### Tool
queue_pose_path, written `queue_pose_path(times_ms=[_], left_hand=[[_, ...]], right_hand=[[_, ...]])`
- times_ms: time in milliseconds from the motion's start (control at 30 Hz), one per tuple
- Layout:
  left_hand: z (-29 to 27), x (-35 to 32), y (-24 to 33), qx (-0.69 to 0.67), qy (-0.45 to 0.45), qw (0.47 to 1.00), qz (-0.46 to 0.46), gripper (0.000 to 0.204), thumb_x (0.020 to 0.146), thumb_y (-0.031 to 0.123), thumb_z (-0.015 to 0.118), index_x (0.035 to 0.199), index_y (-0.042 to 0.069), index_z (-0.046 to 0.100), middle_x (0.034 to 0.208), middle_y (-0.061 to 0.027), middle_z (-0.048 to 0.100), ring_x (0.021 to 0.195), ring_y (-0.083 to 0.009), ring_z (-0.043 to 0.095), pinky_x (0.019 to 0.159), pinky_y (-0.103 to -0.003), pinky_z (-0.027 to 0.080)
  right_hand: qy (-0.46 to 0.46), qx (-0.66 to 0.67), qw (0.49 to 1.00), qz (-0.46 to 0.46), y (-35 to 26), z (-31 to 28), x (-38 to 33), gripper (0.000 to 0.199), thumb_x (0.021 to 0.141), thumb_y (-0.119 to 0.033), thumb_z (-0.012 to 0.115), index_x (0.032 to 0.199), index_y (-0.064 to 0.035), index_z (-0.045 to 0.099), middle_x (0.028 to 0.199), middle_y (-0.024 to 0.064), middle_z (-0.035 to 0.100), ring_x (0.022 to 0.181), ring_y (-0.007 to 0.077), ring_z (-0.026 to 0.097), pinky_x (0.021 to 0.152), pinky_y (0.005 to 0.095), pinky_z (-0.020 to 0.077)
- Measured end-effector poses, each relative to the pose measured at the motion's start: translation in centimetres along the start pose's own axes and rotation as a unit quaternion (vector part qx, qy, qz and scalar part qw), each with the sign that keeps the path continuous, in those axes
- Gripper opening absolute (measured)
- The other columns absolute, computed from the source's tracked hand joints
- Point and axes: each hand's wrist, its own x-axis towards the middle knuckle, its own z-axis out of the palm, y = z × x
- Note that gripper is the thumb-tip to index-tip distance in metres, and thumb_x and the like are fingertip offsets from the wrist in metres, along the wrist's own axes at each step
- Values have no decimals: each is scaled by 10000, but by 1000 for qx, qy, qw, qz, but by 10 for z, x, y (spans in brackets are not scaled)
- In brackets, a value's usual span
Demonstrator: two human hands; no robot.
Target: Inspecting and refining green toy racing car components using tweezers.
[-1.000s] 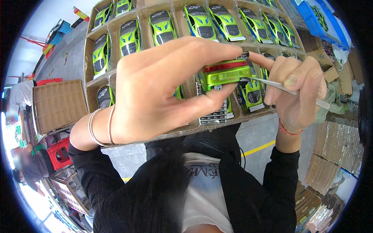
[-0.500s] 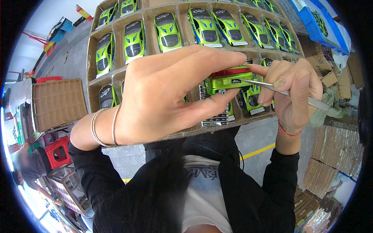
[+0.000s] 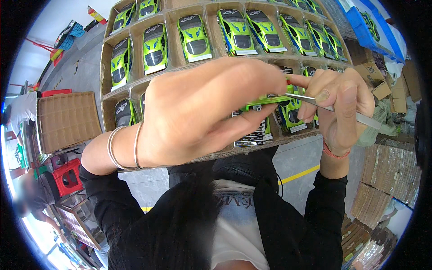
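The person's left hand [image 3: 207, 108], smeared by motion, arches over a green toy car [image 3: 274, 101], pinching it between the thumb below and the fingers above; from here only a strip of the body and one small wheel show, so any mark on that side is covered. The right hand [image 3: 344, 101] has thumb and fingers pressed together on a pair of metal tweezers [image 3: 310, 100], whose tip reaches the car's right end, just by the left fingertips; whether the tips themselves are closed, I can't tell. The car is held up above the near part of a divided cardboard tray [image 3: 177, 3], where rows of matching green cars [image 3: 194, 38] lie in the compartments, each with pale looping script on a dark panel at one end and a white strip at the other. Under the left thumb lies a sheet of small black-and-white labels [image 3: 249, 138], print too fine to read. Dark capital letters cross the person's pale shirt [image 3: 234, 225], partly covered by the jacket [image 3: 288, 220].
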Motion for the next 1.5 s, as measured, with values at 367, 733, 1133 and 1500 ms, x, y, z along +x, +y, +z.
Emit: queue_pose_path(times_ms=[367,733,1133,1500], left_hand=[[-32,14,1,62,-30,997,19,279,739,-69,797,963,-52,631,1050,-263,688,947,-336,706,779,-391,594],[-35,61,-157,311,17,948,-66,361,831,116,749,1178,78,655,1056,-102,673,945,-241,684,826,-314,548],[3,134,-193,170,-254,952,13,240,774,109,665,994,21,707,1215,-187,636,1001,-362,645,880,-408,521],[15,111,-196,223,48,973,24,275,870,51,670,1144,26,685,1049,-170,715,845,-243,712,733,-320,579]], right_hand=[[165,136,977,12,-8,-18,11,368,1075,-289,338,870,-34,508,661,96,546,539,177,523,844,506,555],[125,76,979,144,36,-45,-8,365,1033,-233,498,893,62,661,740,115,662,641,153,637,614,259,506],[110,82,973,187,49,-64,-11,364,1033,-241,496,899,56,657,734,103,657,661,139,624,623,254,492],[68,58,965,246,42,-38,-23,387,1003,-275,565,808,37,682,662,94,661,563,119,617,531,233,481]])
